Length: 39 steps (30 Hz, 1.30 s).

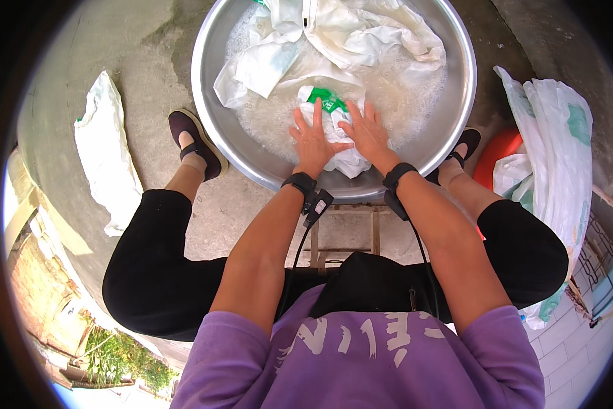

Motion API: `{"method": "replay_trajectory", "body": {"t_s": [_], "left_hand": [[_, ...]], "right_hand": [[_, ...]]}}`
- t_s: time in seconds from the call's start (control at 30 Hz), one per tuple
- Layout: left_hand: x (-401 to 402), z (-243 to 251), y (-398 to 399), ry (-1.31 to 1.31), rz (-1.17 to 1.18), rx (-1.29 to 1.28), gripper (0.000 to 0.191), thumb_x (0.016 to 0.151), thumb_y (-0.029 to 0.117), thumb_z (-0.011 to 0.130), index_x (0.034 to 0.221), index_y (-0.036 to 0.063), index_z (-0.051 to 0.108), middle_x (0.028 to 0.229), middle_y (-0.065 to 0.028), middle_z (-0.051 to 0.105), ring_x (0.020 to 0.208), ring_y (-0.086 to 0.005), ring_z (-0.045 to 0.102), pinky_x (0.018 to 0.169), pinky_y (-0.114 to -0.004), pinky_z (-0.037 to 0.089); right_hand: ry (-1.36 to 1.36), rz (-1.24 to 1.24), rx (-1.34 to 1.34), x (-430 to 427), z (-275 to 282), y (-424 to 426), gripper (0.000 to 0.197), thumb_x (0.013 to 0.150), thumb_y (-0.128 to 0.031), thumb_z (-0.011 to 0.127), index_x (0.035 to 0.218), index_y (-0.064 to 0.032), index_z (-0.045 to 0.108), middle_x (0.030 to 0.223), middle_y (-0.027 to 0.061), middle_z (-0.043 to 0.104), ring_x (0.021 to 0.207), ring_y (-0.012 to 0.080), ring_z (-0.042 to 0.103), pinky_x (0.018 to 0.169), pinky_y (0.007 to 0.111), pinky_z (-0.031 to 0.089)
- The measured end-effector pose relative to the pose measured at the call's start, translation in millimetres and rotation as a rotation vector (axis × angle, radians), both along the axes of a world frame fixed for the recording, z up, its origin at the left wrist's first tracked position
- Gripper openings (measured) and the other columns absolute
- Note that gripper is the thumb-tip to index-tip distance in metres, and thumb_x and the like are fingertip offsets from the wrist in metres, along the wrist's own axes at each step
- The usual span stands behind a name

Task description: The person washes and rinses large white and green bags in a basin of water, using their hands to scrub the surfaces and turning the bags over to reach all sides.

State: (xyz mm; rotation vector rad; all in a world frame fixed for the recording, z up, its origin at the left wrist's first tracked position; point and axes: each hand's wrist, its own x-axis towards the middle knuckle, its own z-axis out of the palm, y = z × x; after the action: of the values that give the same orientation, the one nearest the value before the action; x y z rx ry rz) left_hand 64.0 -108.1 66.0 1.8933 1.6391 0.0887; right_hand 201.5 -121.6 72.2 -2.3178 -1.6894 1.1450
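A large round metal basin (460, 102) of cloudy, foamy water stands in front of me. At its near side lies a crumpled white plastic sack (348, 166) with a green printed patch bearing writing. My left hand (314, 143) rests on the left part of this sack, fingers spread. On its right part my right hand (366, 132) presses down, its fingers also apart. Neither hand is closed around the sack, though the undersides of the palms are hidden. Farther back, more wet white sacks (355, 33) lie folded in the water, partly sunk.
A flat white sack (104, 153) lies on the concrete floor (148, 76) to the left. On the right, white sacks with green print (562, 143) hang over a red container (495, 156). My feet flank the basin. Cables run from both wristbands (301, 184).
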Motion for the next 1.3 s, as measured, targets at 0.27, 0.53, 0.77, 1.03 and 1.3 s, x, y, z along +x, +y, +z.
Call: {"method": "replay_trajectory", "body": {"t_s": [0.27,0.53,0.77,1.03,1.3], "left_hand": [[8.3,-37.0,35.1,0.036,0.009,-0.37,0.1,0.057,0.043,0.076,0.137,0.0141,0.024,0.088,-0.0206,0.061,0.082,-0.0344,0.06,0.069,-0.042,0.048],[-9.3,-41.3,53.2,0.044,-0.039,0.069,0.047,0.072,0.006,0.06,0.116,0.019,0.049,0.093,-0.0135,0.055,0.086,-0.0334,0.055,0.068,-0.044,0.047],[-11.6,65.5,58.1,-0.004,-0.418,0.251,0.051,0.057,0.014,0.075,0.102,0.0233,0.053,0.101,-0.0052,0.047,0.091,-0.027,0.047,0.066,-0.038,0.047],[7.5,98.6,-24.5,0.02,-0.729,0.442,0.025,0.07,0.007,0.055,0.091,0.0186,0.058,0.106,-0.0046,0.049,0.102,-0.0284,0.043,0.077,-0.044,0.036],[20.0,92.7,-34.3,-0.185,0.146,0.395,0.037,0.079,0.018,0.057,0.113,0.0038,0.05,0.112,-0.0218,0.045,0.102,-0.0372,0.043,0.087,-0.043,0.034]], "right_hand": [[-0.095,0.079,-0.245,9.4,-54.4,24.1,0.027,0.08,-0.02,0.052,0.104,-0.0072,0.053,0.09,0.0171,0.061,0.085,0.0363,0.059,0.071,0.045,0.047],[-0.132,0.173,0.069,22.2,-87.2,15.8,0.028,0.074,-0.01,0.055,0.101,-0.003,0.056,0.098,0.0197,0.06,0.092,0.0362,0.057,0.078,0.045,0.046],[0.607,-0.239,-0.035,51.6,-4.5,30.1,0.051,0.072,-0.02,0.062,0.118,-0.0034,0.049,0.112,0.0174,0.052,0.1,0.0276,0.053,0.086,0.033,0.041],[0.449,0.019,0.182,17.4,80.8,44.6,0.052,0.077,-0.047,0.058,0.117,-0.0141,0.054,0.129,0.0165,0.039,0.116,0.0336,0.04,0.095,0.038,0.036],[0.262,0.326,0.101,65.3,43.2,-18.1,0.044,0.074,-0.041,0.06,0.105,-0.0105,0.056,0.114,0.0087,0.052,0.108,0.0269,0.045,0.086,0.037,0.041]]}}
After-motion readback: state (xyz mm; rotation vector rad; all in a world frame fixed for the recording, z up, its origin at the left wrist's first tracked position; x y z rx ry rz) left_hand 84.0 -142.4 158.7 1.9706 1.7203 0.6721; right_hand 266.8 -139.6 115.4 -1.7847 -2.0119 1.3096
